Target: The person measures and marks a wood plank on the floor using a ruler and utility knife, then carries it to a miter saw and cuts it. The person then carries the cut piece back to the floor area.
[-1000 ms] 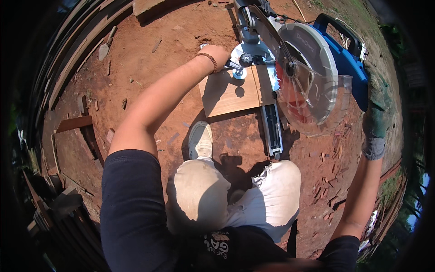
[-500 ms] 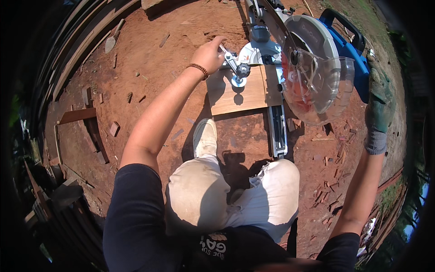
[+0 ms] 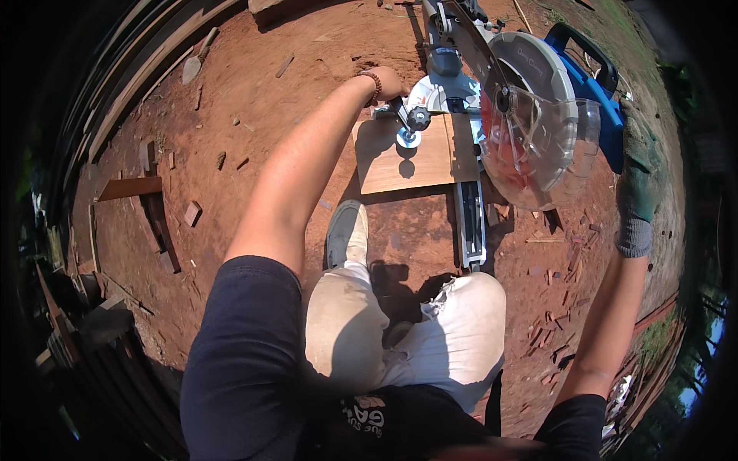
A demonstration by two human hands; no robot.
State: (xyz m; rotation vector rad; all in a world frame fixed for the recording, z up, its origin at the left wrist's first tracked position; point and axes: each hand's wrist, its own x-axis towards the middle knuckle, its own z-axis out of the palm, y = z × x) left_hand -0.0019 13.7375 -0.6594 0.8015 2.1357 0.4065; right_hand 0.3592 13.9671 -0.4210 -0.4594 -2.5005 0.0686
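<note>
A miter saw with a clear blade guard and blue body stands on the ground ahead of me. A flat wooden board lies across its base, under the round foot of a clamp with a black knob. My bare left hand, with a beaded bracelet at the wrist, is closed at the upper end of the clamp; its fingertips are mostly hidden. At the far right, my right hand, in a green and grey knit glove, is closed around the blue handle of the saw.
Long planks are stacked at the upper left, beside a trowel. Dark wood pieces lie left on the reddish dirt. Small offcuts are scattered at the right. My shoe is just below the board.
My left hand has shifted right, closer to the saw's base, and its forearm has swung right with it. The board and my right hand look nearly unmoved.
</note>
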